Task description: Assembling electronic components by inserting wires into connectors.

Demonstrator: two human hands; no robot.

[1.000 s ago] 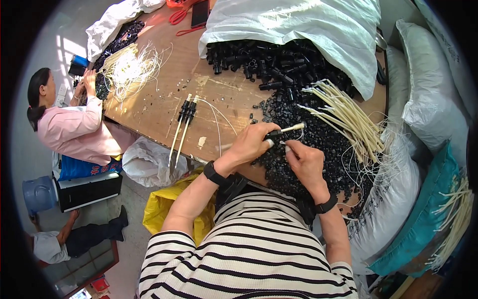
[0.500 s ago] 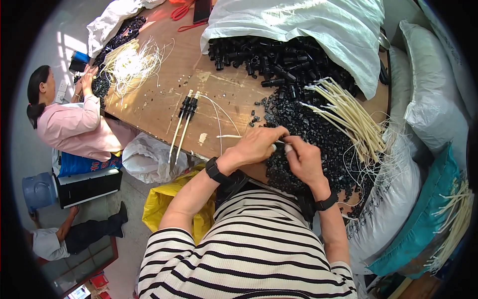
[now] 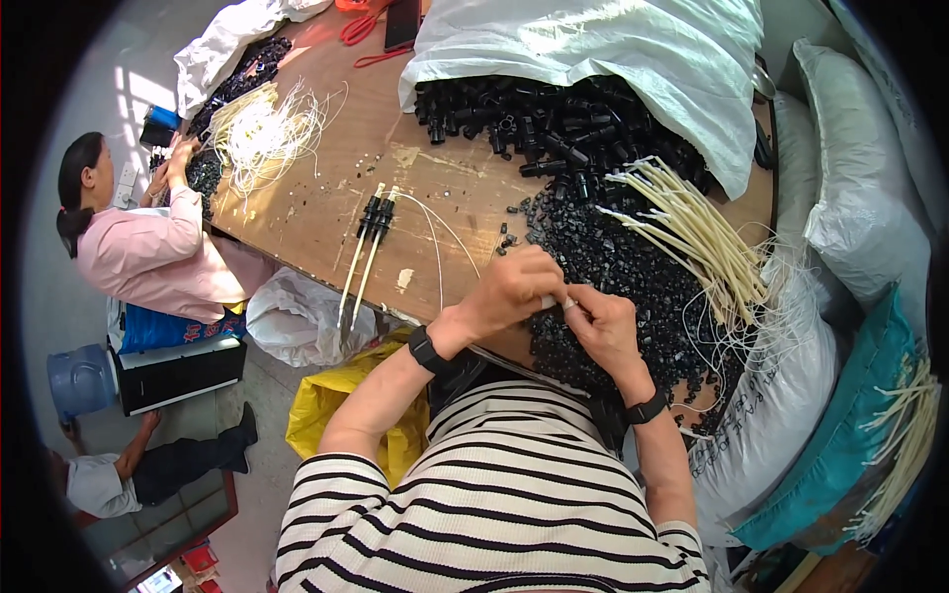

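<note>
My left hand and my right hand meet at the fingertips over the near edge of the table. Both are closed in a pinch, and what they grip is mostly covered by the fingers. Under and beyond them spreads a heap of small black plastic pieces. To the left lie two cream rods, side by side, each with a black sleeve near its far end. Thin white cords run from these rods toward my left hand. Right of the heap rests a bundle of cream rods with loose white cords.
A white woven sack spills black plastic tubes at the back. Full sacks crowd the right side. Far left, a person in pink works by another rod pile. Red scissors lie beside a phone.
The cream rod that stuck out left of my left hand no longer shows. My left hand has turned more upright, and the fingertips of both hands have come together.
</note>
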